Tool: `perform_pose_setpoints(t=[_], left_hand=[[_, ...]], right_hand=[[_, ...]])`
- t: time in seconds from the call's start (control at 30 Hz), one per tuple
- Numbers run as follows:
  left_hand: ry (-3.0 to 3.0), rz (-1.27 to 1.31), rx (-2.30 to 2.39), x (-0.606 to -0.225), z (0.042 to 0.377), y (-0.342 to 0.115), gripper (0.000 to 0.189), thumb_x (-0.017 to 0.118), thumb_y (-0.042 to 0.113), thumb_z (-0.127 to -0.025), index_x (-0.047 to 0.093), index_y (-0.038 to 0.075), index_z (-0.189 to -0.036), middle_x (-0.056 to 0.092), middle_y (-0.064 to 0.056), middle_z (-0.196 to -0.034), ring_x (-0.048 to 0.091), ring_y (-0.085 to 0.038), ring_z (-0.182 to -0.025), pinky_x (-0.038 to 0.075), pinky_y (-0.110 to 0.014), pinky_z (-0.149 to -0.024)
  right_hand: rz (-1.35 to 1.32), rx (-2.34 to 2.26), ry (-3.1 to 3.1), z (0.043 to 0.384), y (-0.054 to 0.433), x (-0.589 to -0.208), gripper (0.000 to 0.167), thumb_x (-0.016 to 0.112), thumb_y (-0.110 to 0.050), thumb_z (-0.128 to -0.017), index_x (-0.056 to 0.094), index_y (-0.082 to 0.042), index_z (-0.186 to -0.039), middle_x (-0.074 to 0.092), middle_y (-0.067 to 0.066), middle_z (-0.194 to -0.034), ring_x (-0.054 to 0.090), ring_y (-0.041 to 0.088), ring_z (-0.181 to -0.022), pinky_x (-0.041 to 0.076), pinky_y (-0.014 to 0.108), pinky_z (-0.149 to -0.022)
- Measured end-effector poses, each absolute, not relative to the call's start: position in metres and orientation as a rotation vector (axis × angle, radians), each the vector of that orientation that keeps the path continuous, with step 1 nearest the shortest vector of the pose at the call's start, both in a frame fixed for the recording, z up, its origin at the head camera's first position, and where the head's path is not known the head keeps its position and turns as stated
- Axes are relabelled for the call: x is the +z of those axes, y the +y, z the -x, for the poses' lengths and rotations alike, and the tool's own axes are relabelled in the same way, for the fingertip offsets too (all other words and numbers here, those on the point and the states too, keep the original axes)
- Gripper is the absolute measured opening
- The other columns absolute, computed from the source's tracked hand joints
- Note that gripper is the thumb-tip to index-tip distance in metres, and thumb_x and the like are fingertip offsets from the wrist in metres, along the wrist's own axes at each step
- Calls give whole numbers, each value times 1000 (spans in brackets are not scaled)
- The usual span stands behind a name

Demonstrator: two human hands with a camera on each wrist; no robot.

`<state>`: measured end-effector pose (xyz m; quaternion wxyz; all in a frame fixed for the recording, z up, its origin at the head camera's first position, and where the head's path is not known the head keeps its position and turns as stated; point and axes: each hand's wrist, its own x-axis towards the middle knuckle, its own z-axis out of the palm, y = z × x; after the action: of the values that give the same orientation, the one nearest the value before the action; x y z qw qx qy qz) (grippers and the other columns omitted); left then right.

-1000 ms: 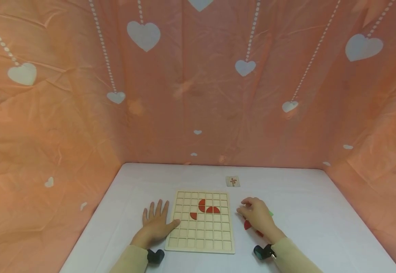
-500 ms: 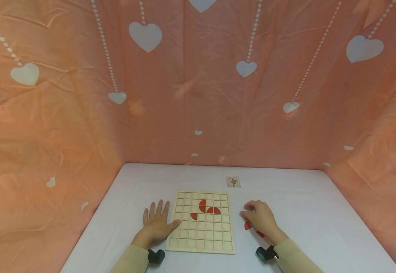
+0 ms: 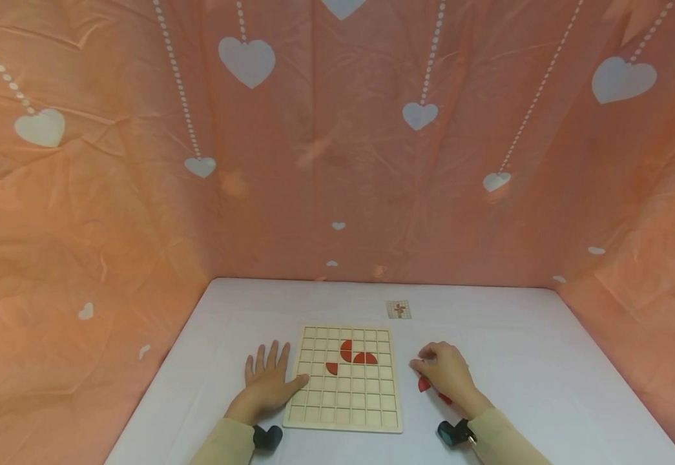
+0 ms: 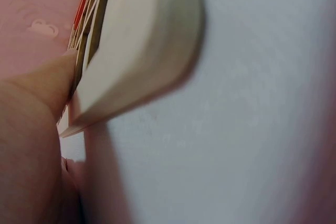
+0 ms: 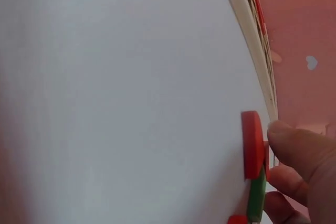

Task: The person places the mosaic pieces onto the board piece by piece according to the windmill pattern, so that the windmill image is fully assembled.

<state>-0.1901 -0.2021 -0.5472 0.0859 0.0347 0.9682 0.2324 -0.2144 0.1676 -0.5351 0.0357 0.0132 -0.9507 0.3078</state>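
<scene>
A square wooden grid board (image 3: pixel 343 420) lies on the white table, with several red quarter-round pieces (image 3: pixel 345 351) set in its cells. My left hand (image 3: pixel 267 387) rests flat at the board's left side, fingers spread, thumb over its edge. To the right of the board, my right hand (image 3: pixel 446 371) is bent low over loose pieces, thumb and fingers curled near each other. One red quarter-round piece (image 5: pixel 253 145) stands close by the thumb, with a green piece (image 5: pixel 256 195) next to it. I cannot tell whether the fingers grip a red piece.
A small pattern card (image 3: pixel 399 309) with a red figure on a grid lies behind the board. Another red piece (image 3: pixel 444 398) lies under the right wrist. An orange cloth (image 3: pixel 337 161) with white hearts hangs around the table (image 3: pixel 256 303).
My right hand has shifted slightly right and toward me over the loose pieces, and the green piece is now hidden in the head view. The left hand stays put.
</scene>
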Motion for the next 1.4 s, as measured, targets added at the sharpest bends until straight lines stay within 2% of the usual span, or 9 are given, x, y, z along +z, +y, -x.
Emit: perform_pose_setpoints(t=[0.27,0.5,0.83,1.1,1.4], left_hand=[[2886,-102,695,-546,190,-202,93,53,60,-91,18,1,-153,5,-26,-158,-9,-48,-142,-15,-62,-107],[2885,-106,696,-544,189,-201,92,54,59,-91,19,1,-153,5,-26,-158,-9,-48,-142,-13,-63,-107],[2896,-122,716,-546,189,-202,93,52,61,-91,19,1,-153,6,-26,-158,-9,-47,-142,-17,-61,-107],[2881,-111,692,-545,189,-201,92,52,60,-92,18,1,-153,4,-26,-158,-8,-49,-142,-15,-62,-107],[2888,-105,678,-544,189,-201,92,52,61,-91,19,1,-153,5,-26,-158,-8,-49,-141,-12,-64,-107]], right_hand=[[-62,954,-2904,212,169,-536,19,78,-25,-81,69,-9,-86,61,5,-90,57,25,-90,47,47,-84],[11,934,-2900,209,167,-532,22,79,-25,-80,69,-7,-87,61,6,-88,57,26,-87,47,47,-82],[9,917,-2895,210,161,-530,22,80,-22,-80,61,-11,-82,56,-1,-73,50,19,-72,43,38,-68],[-20,925,-2885,211,161,-528,15,75,-20,-85,64,-12,-90,55,-4,-66,50,15,-64,41,32,-60],[-15,1178,-2850,212,158,-521,11,66,-15,-92,66,-6,-98,64,-2,-75,55,13,-63,47,28,-54]])
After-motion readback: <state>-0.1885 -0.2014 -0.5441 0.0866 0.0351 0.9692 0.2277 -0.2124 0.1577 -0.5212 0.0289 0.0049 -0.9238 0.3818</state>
